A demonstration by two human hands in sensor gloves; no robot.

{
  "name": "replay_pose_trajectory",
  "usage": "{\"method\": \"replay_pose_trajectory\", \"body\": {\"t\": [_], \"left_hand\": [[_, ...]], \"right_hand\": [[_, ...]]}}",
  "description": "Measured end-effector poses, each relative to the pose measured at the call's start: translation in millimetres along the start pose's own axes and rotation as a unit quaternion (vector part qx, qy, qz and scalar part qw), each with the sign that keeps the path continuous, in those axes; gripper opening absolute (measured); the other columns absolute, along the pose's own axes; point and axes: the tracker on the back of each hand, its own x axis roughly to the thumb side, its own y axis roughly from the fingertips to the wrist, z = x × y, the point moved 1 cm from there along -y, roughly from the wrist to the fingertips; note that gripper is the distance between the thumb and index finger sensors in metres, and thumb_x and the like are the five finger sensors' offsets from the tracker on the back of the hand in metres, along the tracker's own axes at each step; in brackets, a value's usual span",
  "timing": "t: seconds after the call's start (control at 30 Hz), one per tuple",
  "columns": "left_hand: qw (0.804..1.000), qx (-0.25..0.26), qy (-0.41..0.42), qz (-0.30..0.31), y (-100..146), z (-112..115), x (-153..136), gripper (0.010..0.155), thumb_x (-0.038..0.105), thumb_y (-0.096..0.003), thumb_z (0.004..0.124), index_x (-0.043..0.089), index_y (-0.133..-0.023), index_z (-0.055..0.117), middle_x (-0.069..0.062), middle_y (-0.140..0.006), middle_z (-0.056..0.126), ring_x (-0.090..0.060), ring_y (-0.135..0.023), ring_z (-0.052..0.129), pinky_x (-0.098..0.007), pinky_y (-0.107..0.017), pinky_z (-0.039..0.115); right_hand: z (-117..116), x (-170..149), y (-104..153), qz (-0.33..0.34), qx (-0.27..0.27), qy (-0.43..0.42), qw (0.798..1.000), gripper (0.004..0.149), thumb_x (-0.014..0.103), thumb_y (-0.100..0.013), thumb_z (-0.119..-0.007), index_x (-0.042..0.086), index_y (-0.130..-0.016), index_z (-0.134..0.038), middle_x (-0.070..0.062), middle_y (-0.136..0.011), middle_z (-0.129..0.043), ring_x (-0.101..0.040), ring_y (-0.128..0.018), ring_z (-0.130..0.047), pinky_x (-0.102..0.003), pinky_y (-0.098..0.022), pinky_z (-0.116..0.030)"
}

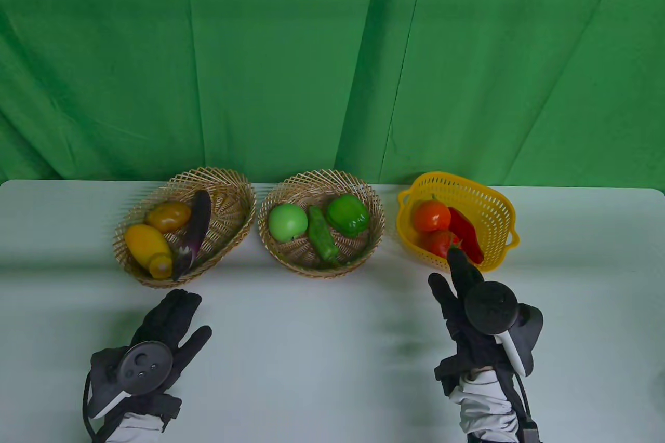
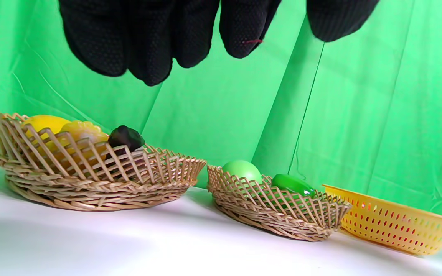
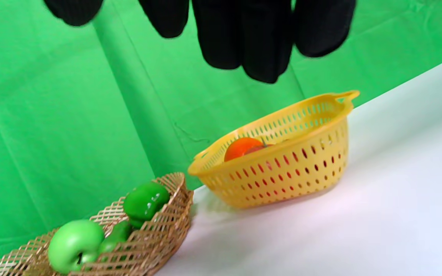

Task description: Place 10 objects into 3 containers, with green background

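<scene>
Plainly, neither hand holds anything. The left hand [image 1: 166,331] lies low over the white table [image 1: 322,349], fingers stretched toward the left wicker basket [image 1: 235,214] and apart from it; in the left wrist view its fingertips [image 2: 152,57] hang loose with green cloth behind them. The right hand [image 1: 467,303] is released too, fingers spread, the longest one reaching up to the near rim of the yellow plastic basket [image 1: 499,209], overlapping it in the table view; whether it touches the rim I cannot tell. In the right wrist view its fingers [image 3: 259,46] hang above the basket, grasping nothing.

The left wicker basket carries a yellow mango [image 1: 148,248] and an orange-yellow fruit [image 1: 167,215], with a purple eggplant [image 1: 196,232] lying long-wise from far-right to near-left, stem end toward the person. The middle wicker basket [image 1: 363,193] holds a green apple [image 1: 287,222], a green bell pepper [image 1: 348,214] and, between them, a green cucumber [image 1: 322,234] whose long axis runs almost straight toward the person. The yellow plastic basket holds an orange tomato [image 1: 431,215], a red tomato [image 1: 440,243] and a red chili pepper [image 1: 466,235] slanting from far-left to near-right.

All three baskets sit in a row near the table's far edge, by the green backdrop [image 1: 311,58]. Open tabletop stretches between the hands and out to both sides.
</scene>
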Motion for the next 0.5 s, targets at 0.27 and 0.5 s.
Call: {"method": "replay_pose_trajectory", "body": {"t": [0.27,0.5], "left_hand": [[1.000,0.003,0.005,0.008,-1,0,2,0.069,0.061,-0.0557,0.061,0.025,-0.115,0.057,-0.018,-0.116,0.066,-0.042,-0.099,0.080,-0.057,-0.064,0.074],[1.000,-0.002,0.005,0.009,0,2,3,0.069,0.061,-0.0557,0.061,0.025,-0.115,0.058,-0.018,-0.116,0.066,-0.042,-0.099,0.080,-0.057,-0.064,0.074]], "right_hand": [[-27,21,27,0.044,0.010,0.021,0.999,0.069,0.059,-0.058,-0.059,0.024,-0.116,-0.046,-0.018,-0.114,-0.065,-0.047,-0.093,-0.073,-0.064,-0.072,-0.059],[-57,40,45,0.092,0.022,0.043,0.995,0.068,0.059,-0.058,-0.059,0.025,-0.116,-0.047,-0.018,-0.114,-0.066,-0.047,-0.093,-0.074,-0.064,-0.072,-0.059]]}}
